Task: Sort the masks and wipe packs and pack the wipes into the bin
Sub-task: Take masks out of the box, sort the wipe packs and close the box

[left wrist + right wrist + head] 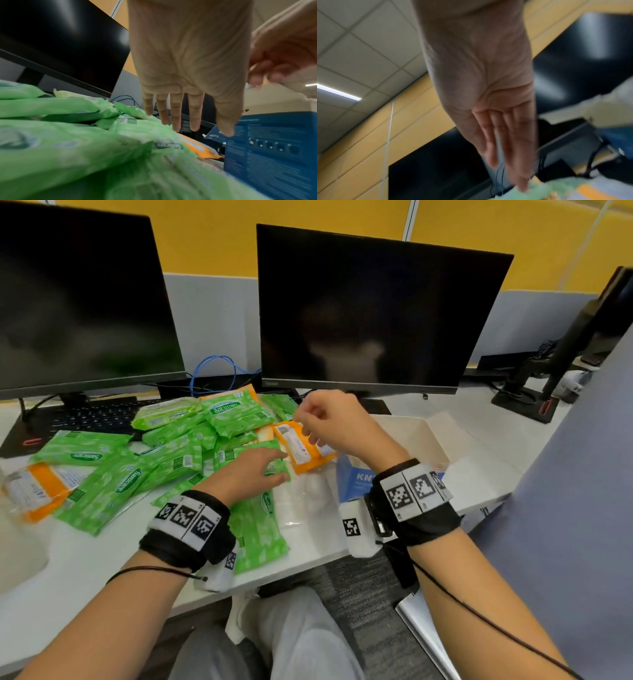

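Green wipe packs [102, 494]: thin plastic film, glossy, crinkled, printed. Orange wipe pack [301, 450] just right of the green heap: same glossy film, with a white label. Blue mask box [271, 152] right of the heap: matt printed cardboard. Black monitor screens [376, 313] behind the heap: smooth, faintly reflective. White desk top [68, 570]: smooth, matt.

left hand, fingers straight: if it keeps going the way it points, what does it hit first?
Likely the orange wipe pack just past the fingertips of the left hand. The hand lies flat over green wipe packs. Depth is unclear, so it may skim over the orange pack's edge.
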The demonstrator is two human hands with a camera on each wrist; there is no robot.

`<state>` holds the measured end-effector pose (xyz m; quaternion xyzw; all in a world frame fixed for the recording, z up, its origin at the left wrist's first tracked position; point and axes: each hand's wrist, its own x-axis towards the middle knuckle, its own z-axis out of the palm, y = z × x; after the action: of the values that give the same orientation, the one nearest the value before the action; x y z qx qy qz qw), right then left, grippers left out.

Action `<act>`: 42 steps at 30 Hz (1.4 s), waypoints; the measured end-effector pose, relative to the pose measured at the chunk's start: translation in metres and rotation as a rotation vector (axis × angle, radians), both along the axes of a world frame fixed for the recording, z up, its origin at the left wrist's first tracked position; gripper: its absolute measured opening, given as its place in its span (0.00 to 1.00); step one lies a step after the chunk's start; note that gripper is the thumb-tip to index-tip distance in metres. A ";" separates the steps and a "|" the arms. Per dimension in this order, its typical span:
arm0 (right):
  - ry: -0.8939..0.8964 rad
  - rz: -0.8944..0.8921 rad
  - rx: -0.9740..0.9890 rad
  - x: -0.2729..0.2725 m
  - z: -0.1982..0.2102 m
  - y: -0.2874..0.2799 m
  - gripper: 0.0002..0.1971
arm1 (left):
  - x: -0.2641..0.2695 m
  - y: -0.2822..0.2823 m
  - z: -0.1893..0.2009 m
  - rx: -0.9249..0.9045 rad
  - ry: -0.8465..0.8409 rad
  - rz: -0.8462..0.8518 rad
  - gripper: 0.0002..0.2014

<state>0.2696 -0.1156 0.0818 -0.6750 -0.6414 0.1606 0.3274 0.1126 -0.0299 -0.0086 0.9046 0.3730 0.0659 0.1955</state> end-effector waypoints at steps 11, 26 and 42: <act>-0.369 -0.030 -0.723 -0.033 -0.087 0.024 0.20 | -0.034 -0.018 -0.039 -0.100 0.411 -0.096 0.37; 1.090 -0.260 -0.272 -0.052 -0.098 0.058 0.15 | -0.070 0.015 -0.029 -0.007 0.056 0.146 0.36; 0.234 -0.212 -0.491 -0.030 -0.076 0.024 0.31 | -0.056 -0.003 -0.032 -0.522 -0.929 0.500 0.23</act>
<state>0.2394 -0.0916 0.0059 -0.7742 -0.4670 0.3529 0.2409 0.0568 -0.0333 -0.0409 0.5874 0.4544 0.4054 0.5330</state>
